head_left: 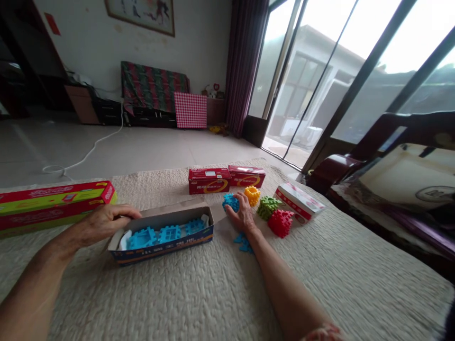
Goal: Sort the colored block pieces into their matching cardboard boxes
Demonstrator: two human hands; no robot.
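Open box (167, 248) holds three blue lattice pieces (169, 233); four toothed blocks outside.
Right of the box, we close our right hand (245, 215) on the blue block (231, 202); our left hand (101, 221) bends at the box's rear-left edge, grip unclear. Yellow (252, 195), green (269, 208) and red blocks (280, 223), plastic-looking, and flat blue pieces (243, 244) also lie right of it, on ridged quilting (142, 293).

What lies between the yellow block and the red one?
In the head view, the green block sits between the yellow block and the red block.
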